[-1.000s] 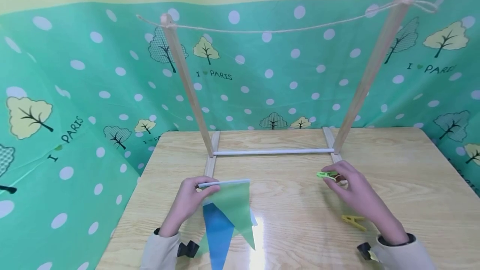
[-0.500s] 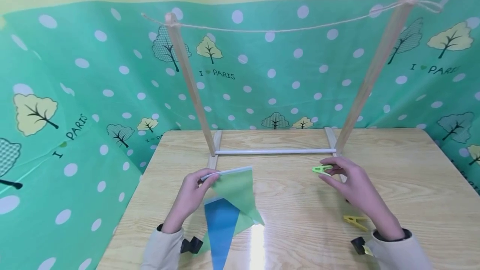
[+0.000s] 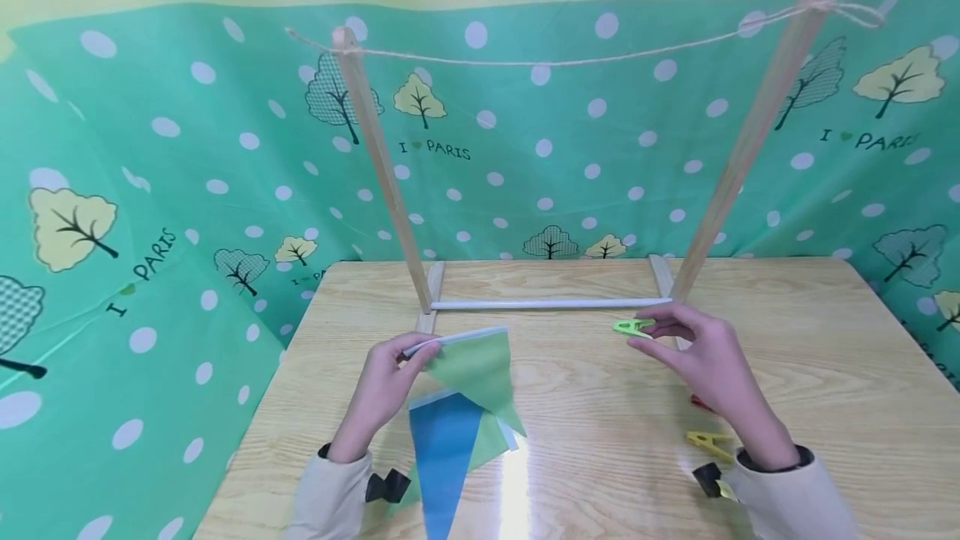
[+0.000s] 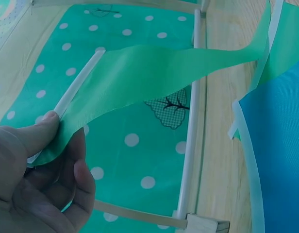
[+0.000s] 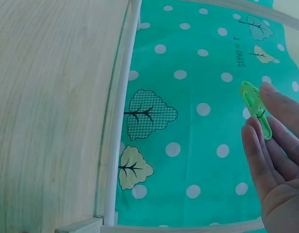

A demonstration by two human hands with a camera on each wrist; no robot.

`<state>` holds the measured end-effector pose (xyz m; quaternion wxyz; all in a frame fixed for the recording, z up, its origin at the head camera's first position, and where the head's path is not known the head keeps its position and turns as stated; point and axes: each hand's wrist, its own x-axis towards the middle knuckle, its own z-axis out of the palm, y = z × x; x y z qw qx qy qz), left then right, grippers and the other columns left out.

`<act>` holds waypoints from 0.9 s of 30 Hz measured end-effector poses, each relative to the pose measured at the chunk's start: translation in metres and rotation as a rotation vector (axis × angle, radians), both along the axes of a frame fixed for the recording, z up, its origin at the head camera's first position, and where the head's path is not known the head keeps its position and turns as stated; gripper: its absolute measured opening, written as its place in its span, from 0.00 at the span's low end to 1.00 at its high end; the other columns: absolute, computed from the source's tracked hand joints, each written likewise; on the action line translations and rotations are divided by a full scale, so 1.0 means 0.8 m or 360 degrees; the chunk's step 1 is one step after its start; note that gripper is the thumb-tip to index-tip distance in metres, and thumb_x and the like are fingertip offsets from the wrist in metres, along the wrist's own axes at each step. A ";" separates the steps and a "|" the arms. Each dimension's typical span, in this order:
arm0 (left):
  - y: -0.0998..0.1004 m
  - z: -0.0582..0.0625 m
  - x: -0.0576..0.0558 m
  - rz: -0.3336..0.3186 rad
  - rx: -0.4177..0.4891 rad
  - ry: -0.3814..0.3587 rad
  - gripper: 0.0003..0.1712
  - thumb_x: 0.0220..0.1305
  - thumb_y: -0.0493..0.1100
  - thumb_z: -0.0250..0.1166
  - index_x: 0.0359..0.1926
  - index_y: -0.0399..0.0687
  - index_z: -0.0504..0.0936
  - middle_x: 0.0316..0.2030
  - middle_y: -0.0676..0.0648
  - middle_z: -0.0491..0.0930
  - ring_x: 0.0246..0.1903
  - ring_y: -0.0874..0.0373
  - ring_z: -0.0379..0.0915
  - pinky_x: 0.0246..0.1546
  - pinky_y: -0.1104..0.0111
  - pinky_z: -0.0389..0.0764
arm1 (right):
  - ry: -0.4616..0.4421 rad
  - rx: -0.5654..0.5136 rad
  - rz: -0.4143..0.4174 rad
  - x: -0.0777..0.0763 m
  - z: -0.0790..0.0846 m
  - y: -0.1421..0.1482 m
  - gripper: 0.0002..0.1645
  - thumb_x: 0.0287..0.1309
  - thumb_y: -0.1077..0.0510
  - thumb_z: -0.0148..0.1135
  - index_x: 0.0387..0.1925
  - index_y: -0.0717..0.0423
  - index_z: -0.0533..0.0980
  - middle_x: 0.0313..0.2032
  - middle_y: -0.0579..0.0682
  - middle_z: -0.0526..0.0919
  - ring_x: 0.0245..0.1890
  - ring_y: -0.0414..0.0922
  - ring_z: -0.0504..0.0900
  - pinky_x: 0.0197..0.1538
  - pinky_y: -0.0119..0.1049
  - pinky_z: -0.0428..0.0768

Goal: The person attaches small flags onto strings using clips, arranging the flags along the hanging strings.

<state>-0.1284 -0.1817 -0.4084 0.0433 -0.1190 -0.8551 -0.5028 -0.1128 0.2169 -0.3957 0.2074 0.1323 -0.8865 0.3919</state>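
My left hand [image 3: 385,386] pinches a green triangular pennant [image 3: 476,365] by its white top edge, between thumb and fingers. The pennant hangs slanting to the right; in the left wrist view its tip reaches other cloth. Under it on the table lie a blue pennant [image 3: 446,432] and another green pennant [image 3: 487,444], partly overlapped. My right hand [image 3: 705,357] holds a light green clothespin [image 3: 632,327] between thumb and fingertips, raised above the table. A yellow clothespin [image 3: 708,443] lies below the right wrist, and a red one [image 3: 701,403] is mostly hidden behind that hand.
A wooden frame stands at the back, with a left post [image 3: 382,165], a right post [image 3: 750,148] and a white crossbar [image 3: 551,304] low between them. A thin string [image 3: 540,63] sags between the post tops. Patterned green cloth [image 3: 600,190] hangs behind the table [image 3: 585,390].
My left hand has risen with the green pennant, uncovering more of the blue one. The right hand has moved up and slightly left with the clothespin, and the red clothespin has come partly into view.
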 end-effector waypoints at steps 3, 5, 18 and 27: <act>0.002 0.001 -0.002 0.0006 0.0007 -0.0002 0.10 0.70 0.47 0.63 0.43 0.49 0.88 0.35 0.50 0.86 0.31 0.55 0.75 0.31 0.71 0.75 | -0.0008 -0.0018 -0.0014 -0.001 0.003 -0.002 0.20 0.43 0.64 0.80 0.41 0.54 0.83 0.32 0.47 0.88 0.33 0.26 0.82 0.41 0.13 0.74; 0.003 0.003 -0.003 0.0016 0.0013 -0.0005 0.10 0.69 0.47 0.63 0.42 0.49 0.88 0.34 0.50 0.85 0.30 0.54 0.75 0.30 0.71 0.75 | -0.0010 -0.0033 -0.0012 -0.002 0.004 -0.003 0.21 0.43 0.63 0.80 0.42 0.55 0.83 0.32 0.48 0.88 0.33 0.27 0.83 0.42 0.12 0.74; 0.010 0.017 -0.005 0.0061 0.0132 -0.0032 0.10 0.64 0.48 0.69 0.40 0.49 0.89 0.34 0.47 0.86 0.28 0.57 0.76 0.28 0.70 0.80 | 0.0133 -0.0015 0.0066 -0.018 0.034 -0.019 0.24 0.42 0.67 0.79 0.46 0.59 0.82 0.39 0.52 0.88 0.34 0.43 0.86 0.42 0.13 0.75; 0.019 0.025 -0.005 0.0048 0.0251 -0.0039 0.09 0.60 0.45 0.72 0.40 0.47 0.89 0.36 0.45 0.85 0.26 0.59 0.74 0.23 0.72 0.77 | 0.0183 -0.0039 0.0146 -0.028 0.055 -0.035 0.27 0.42 0.66 0.80 0.47 0.55 0.81 0.42 0.51 0.87 0.35 0.40 0.86 0.47 0.15 0.76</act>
